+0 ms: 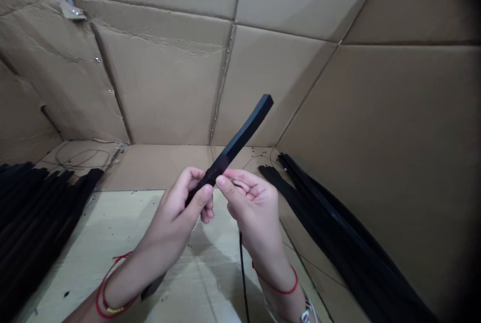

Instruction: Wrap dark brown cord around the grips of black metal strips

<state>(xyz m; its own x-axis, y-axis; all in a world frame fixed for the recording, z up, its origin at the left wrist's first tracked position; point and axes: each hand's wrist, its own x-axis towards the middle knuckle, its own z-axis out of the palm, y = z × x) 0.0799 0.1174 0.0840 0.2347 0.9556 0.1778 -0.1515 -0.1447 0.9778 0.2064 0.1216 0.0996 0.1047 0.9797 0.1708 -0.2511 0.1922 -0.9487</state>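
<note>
A long black strip (242,135), which looks like rubber or foam, slants up to the right in front of me, its far end slightly bent. My left hand (184,198) is closed round its lower part, thumb on top; the strip's other end shows under my left wrist. Beside it my right hand (250,200) pinches at the strip's edge with thumb and forefinger. A thin black cord (242,268) runs through the fingers of my right hand and hangs down below it. The exact spot under the fingertips is hidden.
A pile of black strips (48,213) lies at the left. More long black strips (323,223) lean along the right cardboard wall (406,152). A pale board (124,228) lies beneath my hands. Loose thin cord (82,157) is coiled at the back left.
</note>
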